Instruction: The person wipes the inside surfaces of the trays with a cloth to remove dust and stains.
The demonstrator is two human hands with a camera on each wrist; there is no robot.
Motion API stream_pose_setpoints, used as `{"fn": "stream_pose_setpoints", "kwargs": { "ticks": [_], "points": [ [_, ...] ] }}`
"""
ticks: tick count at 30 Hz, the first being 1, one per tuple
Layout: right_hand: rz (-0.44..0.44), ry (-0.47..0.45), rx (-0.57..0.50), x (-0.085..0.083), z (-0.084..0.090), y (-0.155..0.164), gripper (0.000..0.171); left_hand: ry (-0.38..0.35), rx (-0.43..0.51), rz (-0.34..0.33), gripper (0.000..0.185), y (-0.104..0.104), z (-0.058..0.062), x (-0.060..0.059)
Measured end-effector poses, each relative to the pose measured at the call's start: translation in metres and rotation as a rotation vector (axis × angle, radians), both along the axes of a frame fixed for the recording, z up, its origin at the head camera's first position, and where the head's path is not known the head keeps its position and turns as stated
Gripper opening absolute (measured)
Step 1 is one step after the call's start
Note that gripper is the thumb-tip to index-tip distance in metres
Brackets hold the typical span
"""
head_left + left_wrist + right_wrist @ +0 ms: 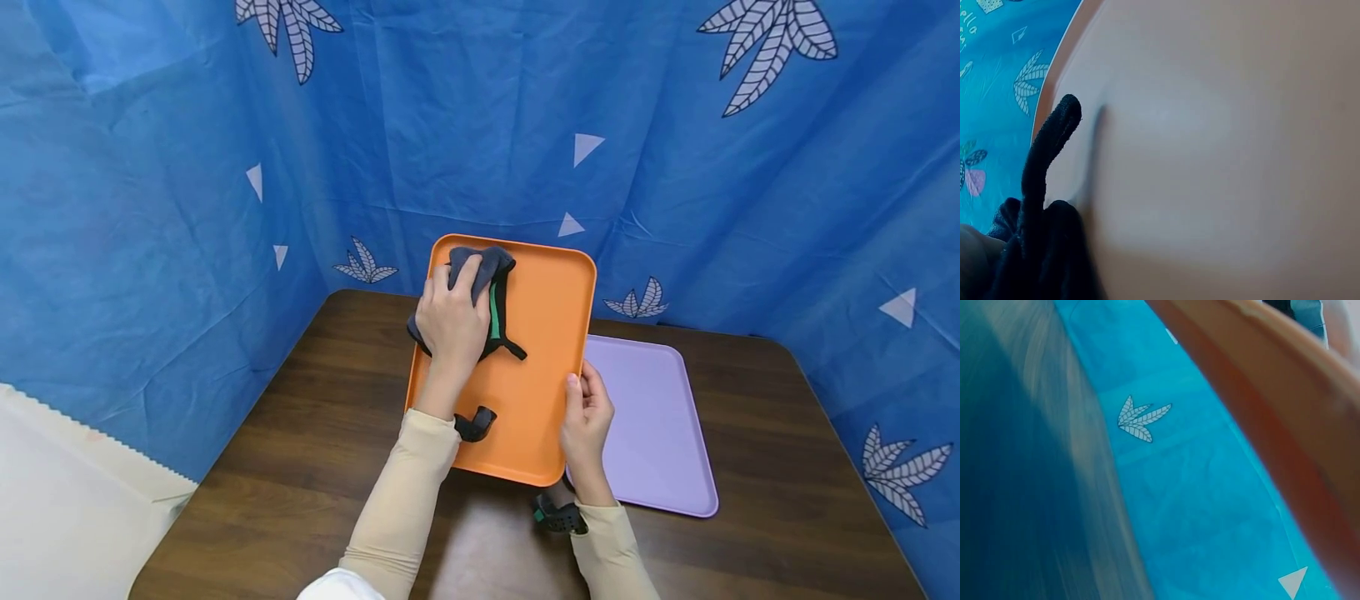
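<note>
An orange tray (547,333) is held up at a tilt over the table, its inner face toward me. My right hand (587,412) grips its right edge, thumb on the inside of the rim. My left hand (453,321) holds a bunched dark grey cloth (487,260) with a black and green edge against the tray's upper left. A black loop of the cloth hangs toward the middle of the tray. In the left wrist view the cloth's dark loop (1047,150) stands out beside the tray's pale-looking surface (1210,137). The tray's edge (1272,412) crosses the right wrist view.
A lilac tray (656,417) lies flat on the brown wooden table (322,417), partly behind the orange tray and my right hand. Blue curtain (480,125) with leaf prints hangs behind and at both sides. Black wrist straps (558,515) are on my wrists.
</note>
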State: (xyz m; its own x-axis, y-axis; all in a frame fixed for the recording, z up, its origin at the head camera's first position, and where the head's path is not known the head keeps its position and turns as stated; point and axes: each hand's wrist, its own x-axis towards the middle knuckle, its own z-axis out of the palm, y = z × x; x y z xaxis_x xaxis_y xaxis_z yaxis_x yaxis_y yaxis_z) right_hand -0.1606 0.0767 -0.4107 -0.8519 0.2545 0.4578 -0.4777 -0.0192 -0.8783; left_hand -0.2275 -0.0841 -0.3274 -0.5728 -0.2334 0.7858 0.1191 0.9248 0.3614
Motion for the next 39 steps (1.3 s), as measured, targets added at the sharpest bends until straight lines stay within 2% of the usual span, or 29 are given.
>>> {"fn": "stream_pose_setpoints", "kwargs": {
  "ticks": [13,21,28,39],
  "points": [
    [-0.005,0.052,0.034,-0.014,-0.001,0.002,0.029,-0.006,-0.039,-0.063,0.027,0.03,-0.005,-0.002],
    [0.003,0.093,0.02,-0.022,-0.002,-0.003,0.028,-0.007,-0.126,-0.08,0.026,0.051,-0.005,-0.001],
    [0.002,0.109,0.039,-0.023,-0.001,-0.003,0.027,-0.021,-0.201,-0.122,0.028,0.072,-0.006,0.004],
    [0.007,0.1,0.044,-0.019,0.001,-0.002,0.027,-0.012,-0.225,-0.113,0.029,0.069,-0.009,0.006]
  ]
}}
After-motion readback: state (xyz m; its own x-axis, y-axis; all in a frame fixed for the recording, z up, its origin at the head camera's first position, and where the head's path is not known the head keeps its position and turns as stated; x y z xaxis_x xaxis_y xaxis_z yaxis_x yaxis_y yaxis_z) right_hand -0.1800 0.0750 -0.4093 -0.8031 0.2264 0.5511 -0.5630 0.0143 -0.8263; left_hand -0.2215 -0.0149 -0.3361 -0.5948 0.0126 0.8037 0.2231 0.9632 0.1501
